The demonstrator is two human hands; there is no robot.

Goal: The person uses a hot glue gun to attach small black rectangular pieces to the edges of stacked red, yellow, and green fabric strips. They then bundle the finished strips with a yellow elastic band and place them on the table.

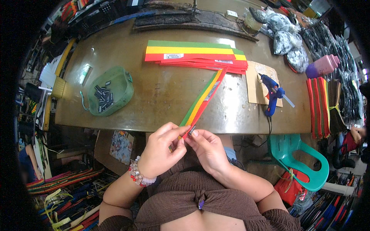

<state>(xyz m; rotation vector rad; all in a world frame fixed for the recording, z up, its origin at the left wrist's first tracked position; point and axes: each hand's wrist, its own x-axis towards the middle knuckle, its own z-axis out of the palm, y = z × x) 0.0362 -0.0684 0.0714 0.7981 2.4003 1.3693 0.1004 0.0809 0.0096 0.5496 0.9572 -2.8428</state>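
Closest to the camera, the left hand (pixel 158 152) and the right hand (pixel 208 148) meet just off the near edge of the desk (pixel 162 92), fingers pinched together on the near end of a striped band (pixel 202 98) of green, yellow and red. Both hands are closed on it: the left grips from the left side with thumb and fingers, the right pinches from the right, and a small dark clip (pixel 192 129) sits at the band's end between the fingertips. From the hands the band runs away and to the right, its long axis slanting up across the desk until its far end reaches a stack of matching bands (pixel 192 53) lying well beyond the hands. The two hands are about equally near the held end; the rest of the band lies ahead of the right hand. To the left of the hands, on the desk, stands a green tray (pixel 123 86) with small dark clips in it. To the right, well apart, a blue glue gun (pixel 271 94) rests on a cardboard piece (pixel 255 82).
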